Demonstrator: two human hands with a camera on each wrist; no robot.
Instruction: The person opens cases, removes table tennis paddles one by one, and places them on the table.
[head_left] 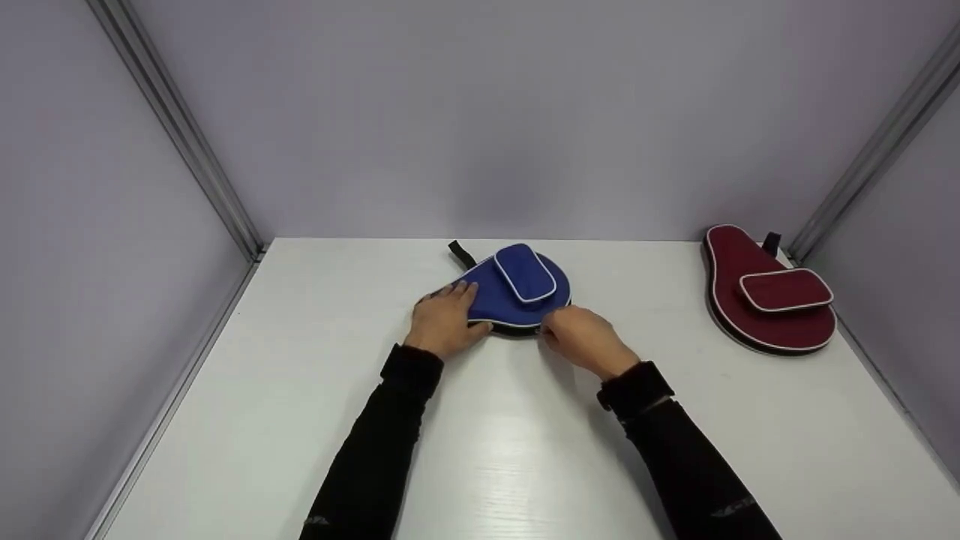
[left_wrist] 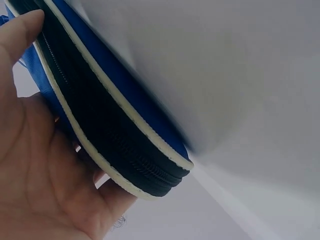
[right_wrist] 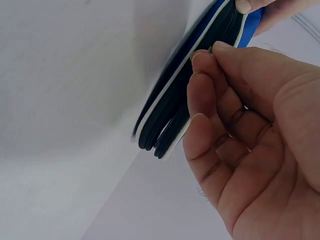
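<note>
A blue table tennis paddle case (head_left: pixel 484 296) with white piping lies on the white table, its small pocket (head_left: pixel 525 271) facing up and its round end to the right. My left hand (head_left: pixel 442 322) grips the narrow end, fingers over the top and thumb (left_wrist: pixel 27 30) against the black zippered side. At the near edge of the round end, my right hand (head_left: pixel 585 337) pinches the zipper pull (right_wrist: pixel 210 49) between thumb and forefinger. Part of the zipper (right_wrist: pixel 167 127) stands parted in the right wrist view. The case's far side is hidden.
A dark red paddle case (head_left: pixel 739 285) with a pocket and black strap lies at the back right of the table (head_left: pixel 480 450). A short black strap (head_left: pixel 462 255) sticks out behind the blue case. Pale walls (head_left: pixel 480 120) with metal corner posts stand at the back and sides.
</note>
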